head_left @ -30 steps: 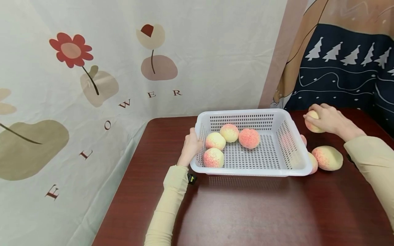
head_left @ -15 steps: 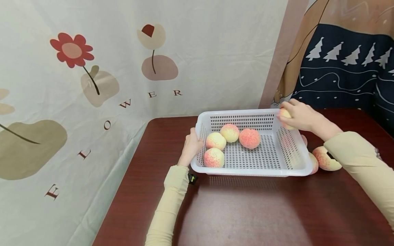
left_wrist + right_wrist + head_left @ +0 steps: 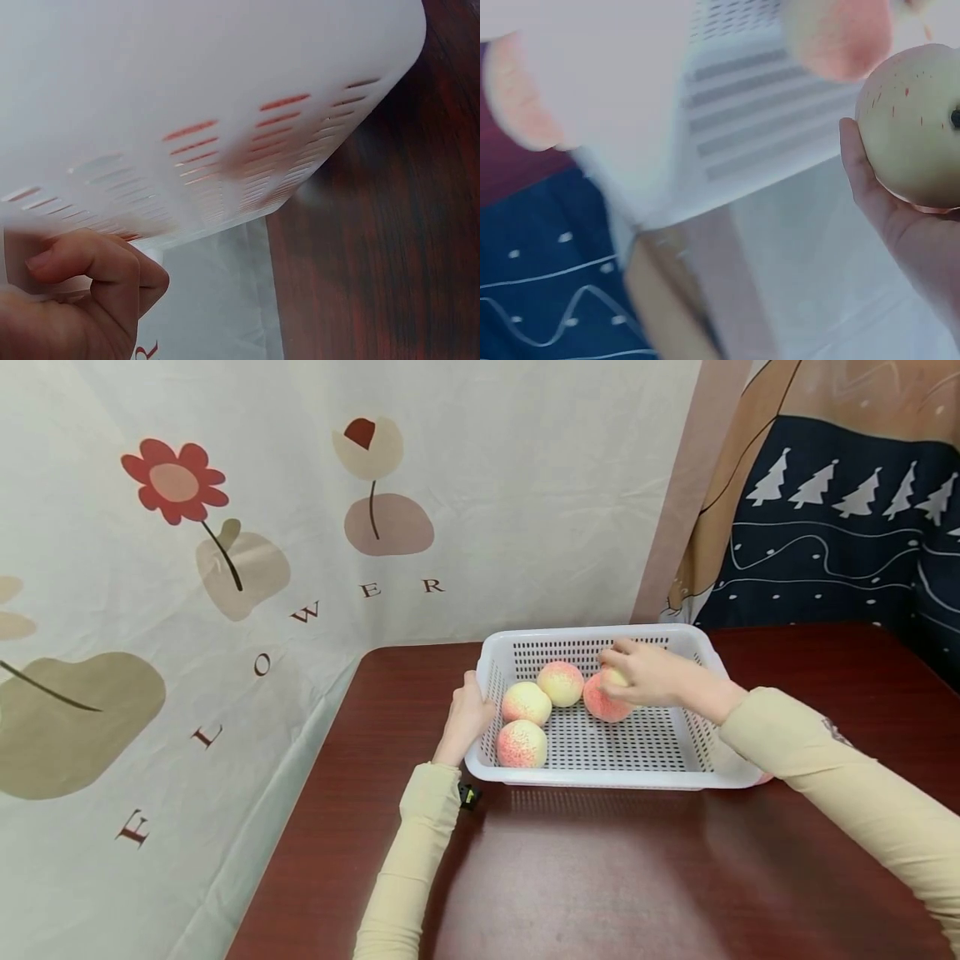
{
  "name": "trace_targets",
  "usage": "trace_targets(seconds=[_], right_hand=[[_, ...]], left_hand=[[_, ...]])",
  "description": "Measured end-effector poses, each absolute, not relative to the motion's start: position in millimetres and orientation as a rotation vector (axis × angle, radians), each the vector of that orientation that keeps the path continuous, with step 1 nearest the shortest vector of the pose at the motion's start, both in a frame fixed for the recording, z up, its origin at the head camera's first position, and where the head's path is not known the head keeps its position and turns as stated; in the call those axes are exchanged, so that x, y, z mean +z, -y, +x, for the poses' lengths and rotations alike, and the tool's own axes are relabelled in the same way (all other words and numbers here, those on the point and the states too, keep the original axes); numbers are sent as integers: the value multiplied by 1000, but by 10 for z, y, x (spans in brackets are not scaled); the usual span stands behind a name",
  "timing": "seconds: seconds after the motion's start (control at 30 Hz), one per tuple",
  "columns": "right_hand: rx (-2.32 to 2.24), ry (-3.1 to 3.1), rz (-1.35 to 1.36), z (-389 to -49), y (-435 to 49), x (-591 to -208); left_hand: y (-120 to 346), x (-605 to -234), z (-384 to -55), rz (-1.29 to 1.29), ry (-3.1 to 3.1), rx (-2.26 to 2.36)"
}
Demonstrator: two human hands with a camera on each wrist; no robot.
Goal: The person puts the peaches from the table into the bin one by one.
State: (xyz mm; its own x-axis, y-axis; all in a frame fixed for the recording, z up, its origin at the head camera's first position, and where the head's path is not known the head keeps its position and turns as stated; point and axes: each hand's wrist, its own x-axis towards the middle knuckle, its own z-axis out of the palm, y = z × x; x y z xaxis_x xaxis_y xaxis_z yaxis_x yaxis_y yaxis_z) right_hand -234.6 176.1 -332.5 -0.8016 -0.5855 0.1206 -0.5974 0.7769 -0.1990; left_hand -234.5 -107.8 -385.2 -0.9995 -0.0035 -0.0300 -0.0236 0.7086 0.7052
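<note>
A white perforated plastic basket (image 3: 600, 779) stands on the dark red table, with several peaches inside. My left hand (image 3: 467, 718) grips its left rim; in the left wrist view the curled fingers (image 3: 112, 262) hold the basket edge. Over the basket's inside, my right hand (image 3: 648, 672) holds a pale yellow peach (image 3: 911, 124), mostly covered by the hand in the head view. Directly beside that peach lies a redder peach (image 3: 604, 700). Along the left side rest three more: a front peach (image 3: 522, 744), a middle peach (image 3: 527, 703) and a rear peach (image 3: 560, 683).
Outside the basket's right wall, a peach (image 3: 521, 94) shows in the right wrist view; the right sleeve (image 3: 817, 743) hides most of that area in the head view. Behind the table (image 3: 600, 877) hang a pale flower-print curtain (image 3: 525, 510) and a dark tree-print cloth (image 3: 825, 552).
My right hand has carried the peach leftward from the table right of the basket, over the right rim, to above the redder peach. The left hand has stayed on the basket rim.
</note>
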Motion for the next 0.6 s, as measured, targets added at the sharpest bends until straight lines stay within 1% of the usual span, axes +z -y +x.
trace_targets(seconds=[0.3, 0.6], right_hand=[[312, 2890, 1186, -2274, -1395, -3453], [245, 3001, 1281, -2240, -1163, -3601]], left_hand=[[1079, -3850, -2348, -23, -2874, 1192], [1087, -3868, -2358, -12, -2875, 1186]])
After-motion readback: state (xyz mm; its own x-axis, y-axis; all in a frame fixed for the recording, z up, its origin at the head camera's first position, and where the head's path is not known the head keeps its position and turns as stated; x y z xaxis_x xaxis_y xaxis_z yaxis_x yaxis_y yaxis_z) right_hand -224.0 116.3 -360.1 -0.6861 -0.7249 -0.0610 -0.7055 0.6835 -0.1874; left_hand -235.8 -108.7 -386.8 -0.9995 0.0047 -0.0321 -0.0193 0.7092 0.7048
